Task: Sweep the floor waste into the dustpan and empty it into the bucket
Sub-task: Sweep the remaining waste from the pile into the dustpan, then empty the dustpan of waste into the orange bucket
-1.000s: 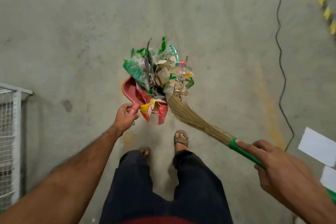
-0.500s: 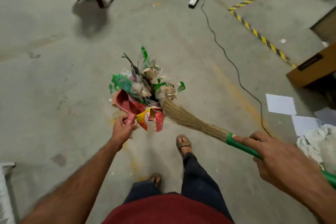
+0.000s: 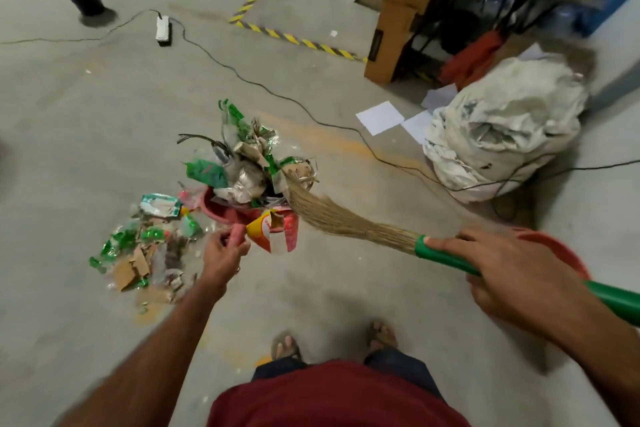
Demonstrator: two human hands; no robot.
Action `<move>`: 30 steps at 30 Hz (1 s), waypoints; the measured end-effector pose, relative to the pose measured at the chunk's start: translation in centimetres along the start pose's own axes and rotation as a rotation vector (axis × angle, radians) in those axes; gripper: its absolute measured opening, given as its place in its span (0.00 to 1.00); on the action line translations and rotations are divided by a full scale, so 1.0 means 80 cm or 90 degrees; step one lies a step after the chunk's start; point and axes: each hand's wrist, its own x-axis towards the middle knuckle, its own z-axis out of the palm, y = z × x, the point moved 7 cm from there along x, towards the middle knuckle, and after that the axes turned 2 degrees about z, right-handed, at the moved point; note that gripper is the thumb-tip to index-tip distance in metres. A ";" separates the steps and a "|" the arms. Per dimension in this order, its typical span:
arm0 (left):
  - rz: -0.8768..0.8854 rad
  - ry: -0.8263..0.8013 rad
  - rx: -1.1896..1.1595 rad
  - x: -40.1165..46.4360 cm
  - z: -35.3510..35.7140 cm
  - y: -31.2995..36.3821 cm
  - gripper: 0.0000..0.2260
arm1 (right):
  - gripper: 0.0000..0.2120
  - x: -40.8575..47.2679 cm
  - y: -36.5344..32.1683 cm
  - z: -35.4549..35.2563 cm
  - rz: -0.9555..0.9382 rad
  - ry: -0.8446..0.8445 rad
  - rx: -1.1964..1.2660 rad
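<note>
Dustpan (image 3: 221, 206), heaped with light, loose wrappers (image 3: 242, 166), looked tippy, so I kept my left hand (image 3: 221, 255) clenched on its handle, right hand (image 3: 502, 270) gripping the broom (image 3: 346, 218).

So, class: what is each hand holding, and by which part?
Left hand grips the pink plastic dustpan by its handle; right hand grips the straw broom by its green handle.

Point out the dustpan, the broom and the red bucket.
dustpan (image 3: 221, 206), head view, on its pink rim.
broom (image 3: 346, 222), head view, on the straw bristles.
red bucket (image 3: 557, 248), head view, on its rim behind the right hand.
</note>
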 end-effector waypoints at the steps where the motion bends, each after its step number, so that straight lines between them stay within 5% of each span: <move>1: 0.010 -0.031 0.004 -0.007 0.020 0.010 0.05 | 0.32 -0.015 0.017 0.009 0.022 -0.001 0.007; 5: 0.028 -0.129 0.064 -0.020 0.105 0.018 0.21 | 0.33 -0.074 0.085 0.049 0.118 -0.008 0.067; 16: 0.078 -0.320 0.233 -0.155 0.417 0.031 0.06 | 0.33 -0.277 0.274 0.154 0.303 -0.079 0.153; 24: 0.084 -0.427 0.285 -0.264 0.643 0.012 0.13 | 0.34 -0.396 0.426 0.238 0.447 -0.135 0.231; 30: 0.090 -0.508 0.352 -0.309 0.799 0.001 0.07 | 0.35 -0.432 0.506 0.304 0.542 -0.191 0.293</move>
